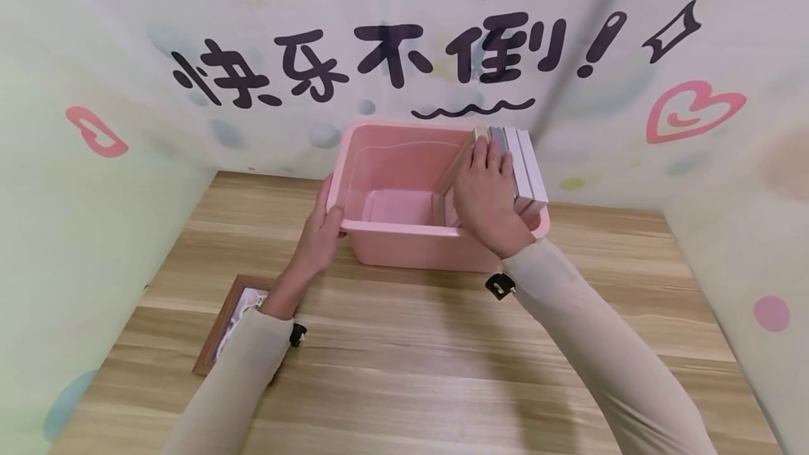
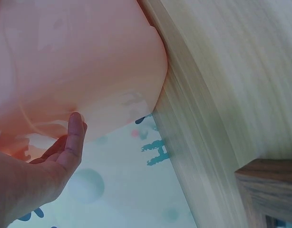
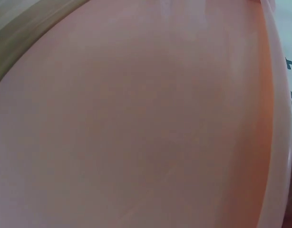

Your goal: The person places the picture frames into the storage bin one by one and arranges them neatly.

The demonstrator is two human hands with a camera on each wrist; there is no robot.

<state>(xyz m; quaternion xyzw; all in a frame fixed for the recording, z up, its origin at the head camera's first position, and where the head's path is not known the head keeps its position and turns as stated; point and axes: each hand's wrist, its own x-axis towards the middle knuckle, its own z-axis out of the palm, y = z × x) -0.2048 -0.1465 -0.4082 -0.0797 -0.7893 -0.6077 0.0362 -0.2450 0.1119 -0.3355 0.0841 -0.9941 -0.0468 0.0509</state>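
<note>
A pink plastic bin (image 1: pixel 417 248) stands against the back wall. With the thumb at its rim and the fingers along the outer side, my left hand (image 1: pixel 319 234) grips its left end. In the left wrist view, the left fingertips (image 2: pixel 75 123) touch the bin's wall. My right hand (image 1: pixel 487 195) reaches into the bin, fingers laid fairly straight over the top edges of upright picture frames. White frames (image 1: pixel 527 167) and a grey one stand at the right end; a light wooden frame (image 1: pixel 452 167) is left of the hand. The right thumb is hidden.
A brown wooden picture frame (image 1: pixel 230 321) lies on the wood-grain table (image 1: pixel 392 364), partly under the left forearm. A printed wall (image 1: pixel 272 139) rises right behind the bin. Side walls (image 1: pixel 752 244) bound the table.
</note>
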